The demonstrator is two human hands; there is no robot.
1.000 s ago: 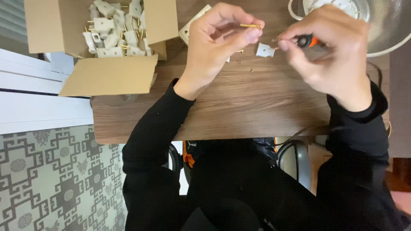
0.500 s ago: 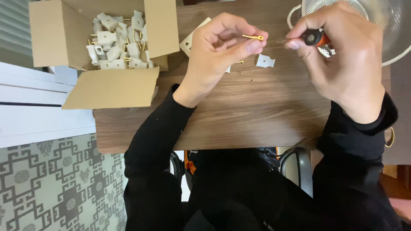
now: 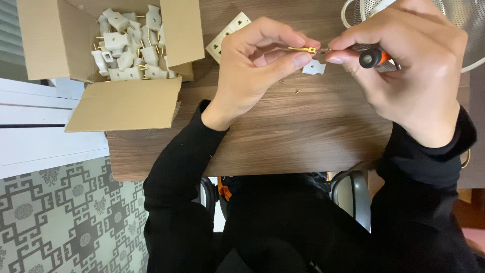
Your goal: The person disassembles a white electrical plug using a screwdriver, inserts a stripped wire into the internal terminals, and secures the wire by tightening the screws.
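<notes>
Left hand [image 3: 257, 65] pinched on brass prong [image 3: 302, 49]. Right hand [image 3: 409, 65] clamped on orange-black screwdriver [image 3: 374, 57], tip meeting prong above wooden table [image 3: 303, 136].

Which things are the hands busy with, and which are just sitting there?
In use:
- left hand pinching a small brass pin
- right hand holding a screwdriver

Lying about:
- cardboard box of white plugs
- white plug piece
- white socket plate
- metal colander

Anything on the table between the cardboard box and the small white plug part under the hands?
Head view: a white socket plate lies between the cardboard box and the white plug part, partly hidden by the left hand.
</notes>
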